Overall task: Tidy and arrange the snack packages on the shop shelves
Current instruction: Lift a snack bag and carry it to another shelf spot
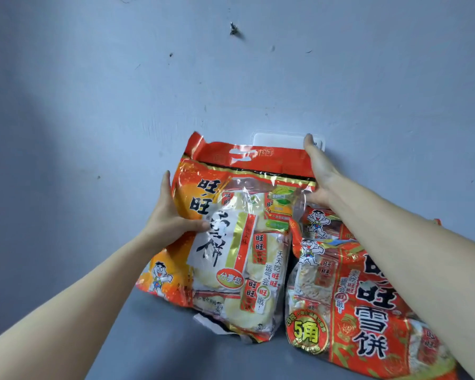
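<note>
A blue-grey wall (pixel 99 86) fills most of the view, from nine o'clock round past twelve to three o'clock; scuff marks and a small screw (pixel 233 28) near twelve o'clock are seen on it. Below it, a grey shelf (pixel 159 344) is seen towards six o'clock.

A large orange rice-cracker bag (pixel 231 237) is held upright at the centre, its base resting on the shelf and its top leaning towards the wall. At four o'clock from it, a second red rice-cracker bag (pixel 348 305) is lying just beside it, partly covered by the right forearm; a third bag (pixel 317 219) is glimpsed behind that one.

The left hand (pixel 170 215) is placed at nine o'clock of the orange bag, with the thumb pressed on the printed front and the fingers (pixel 165 185) wrapped round the left edge, so the bag is gripped. The right hand (pixel 317 171) is laid at two o'clock of the bag, along its upper right edge, with the fingers extended flat and close together; whether the edge is pinched cannot be told.

A white plate (pixel 274 139) is fixed to the wall at twelve o'clock of the bag, partly hidden behind its top and touched by the right fingertips.
</note>
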Motion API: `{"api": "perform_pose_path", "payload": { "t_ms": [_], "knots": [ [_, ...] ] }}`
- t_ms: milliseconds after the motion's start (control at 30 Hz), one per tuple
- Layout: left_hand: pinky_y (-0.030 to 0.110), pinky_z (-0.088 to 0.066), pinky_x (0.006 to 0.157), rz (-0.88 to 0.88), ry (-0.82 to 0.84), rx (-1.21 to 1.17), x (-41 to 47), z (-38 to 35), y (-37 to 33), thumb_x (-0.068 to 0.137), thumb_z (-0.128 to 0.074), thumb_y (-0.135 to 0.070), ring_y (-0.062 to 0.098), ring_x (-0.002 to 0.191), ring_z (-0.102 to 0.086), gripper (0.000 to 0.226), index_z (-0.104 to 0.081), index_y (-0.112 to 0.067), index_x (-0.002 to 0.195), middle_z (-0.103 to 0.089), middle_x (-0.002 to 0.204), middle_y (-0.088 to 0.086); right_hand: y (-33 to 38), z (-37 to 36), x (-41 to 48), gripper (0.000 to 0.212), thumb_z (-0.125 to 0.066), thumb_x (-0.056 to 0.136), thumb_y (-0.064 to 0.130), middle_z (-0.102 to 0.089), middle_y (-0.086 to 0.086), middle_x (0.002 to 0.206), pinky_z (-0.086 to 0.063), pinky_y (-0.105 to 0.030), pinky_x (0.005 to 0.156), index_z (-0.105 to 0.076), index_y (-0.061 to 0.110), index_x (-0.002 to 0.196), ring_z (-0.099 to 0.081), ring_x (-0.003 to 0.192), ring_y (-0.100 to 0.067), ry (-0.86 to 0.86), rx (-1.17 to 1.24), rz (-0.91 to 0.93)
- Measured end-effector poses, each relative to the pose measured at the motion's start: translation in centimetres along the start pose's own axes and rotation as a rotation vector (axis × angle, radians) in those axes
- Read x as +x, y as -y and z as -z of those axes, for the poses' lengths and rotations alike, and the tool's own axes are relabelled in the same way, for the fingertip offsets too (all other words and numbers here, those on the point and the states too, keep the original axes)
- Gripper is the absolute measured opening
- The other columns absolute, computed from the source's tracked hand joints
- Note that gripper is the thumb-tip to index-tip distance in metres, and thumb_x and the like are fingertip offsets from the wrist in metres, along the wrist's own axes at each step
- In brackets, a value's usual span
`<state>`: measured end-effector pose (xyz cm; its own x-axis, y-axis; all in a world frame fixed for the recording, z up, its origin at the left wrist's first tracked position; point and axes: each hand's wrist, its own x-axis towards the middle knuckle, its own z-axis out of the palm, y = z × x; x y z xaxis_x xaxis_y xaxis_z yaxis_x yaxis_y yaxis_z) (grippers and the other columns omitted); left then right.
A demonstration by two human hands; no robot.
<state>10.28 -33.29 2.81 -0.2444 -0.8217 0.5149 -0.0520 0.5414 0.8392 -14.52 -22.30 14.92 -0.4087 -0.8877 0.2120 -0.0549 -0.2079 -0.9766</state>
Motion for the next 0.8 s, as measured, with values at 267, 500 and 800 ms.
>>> {"api": "perform_pose_path", "payload": {
  "t_ms": [267,500,800],
  "knots": [
    [0.057,-0.037,0.107,0.064,-0.055,0.208,0.7,0.5,1.5,0.029,-0.093,-0.050,0.029,0.131,-0.040,0.152,0.002,-0.042,0.147,-0.033,0.146,0.004,-1.4,-0.7,0.5,0.033,-0.075,0.081,0.032,-0.068,-0.008,0.090,-0.056,-0.043,0.086,-0.060,0.010,0.101,-0.066,0.081,-0.021,-0.010,-0.154,0.029],
    [0.054,-0.034,0.110,0.058,-0.004,0.325,-0.6,0.6,1.1,0.055,-0.094,-0.027,0.030,0.137,-0.033,0.145,0.014,-0.037,0.151,-0.025,0.152,0.004,-1.3,-1.8,-0.5,0.017,-0.067,0.085,0.001,-0.064,-0.015,0.106,-0.057,-0.037,0.066,-0.052,0.006,0.090,-0.065,0.097,-0.028,-0.181,-0.454,0.065],
    [0.056,-0.025,0.113,0.096,-0.091,0.707,-2.5,0.1,0.2,0.067,-0.082,-0.051,0.032,0.147,-0.008,0.122,0.005,-0.038,0.152,0.000,0.162,0.009,-1.8,-2.0,-0.6,0.033,-0.067,0.077,-0.002,-0.061,-0.014,0.106,-0.055,-0.039,0.072,-0.049,0.011,0.101,-0.060,0.090,-0.025,-0.353,-0.504,0.213]
  ]
}}
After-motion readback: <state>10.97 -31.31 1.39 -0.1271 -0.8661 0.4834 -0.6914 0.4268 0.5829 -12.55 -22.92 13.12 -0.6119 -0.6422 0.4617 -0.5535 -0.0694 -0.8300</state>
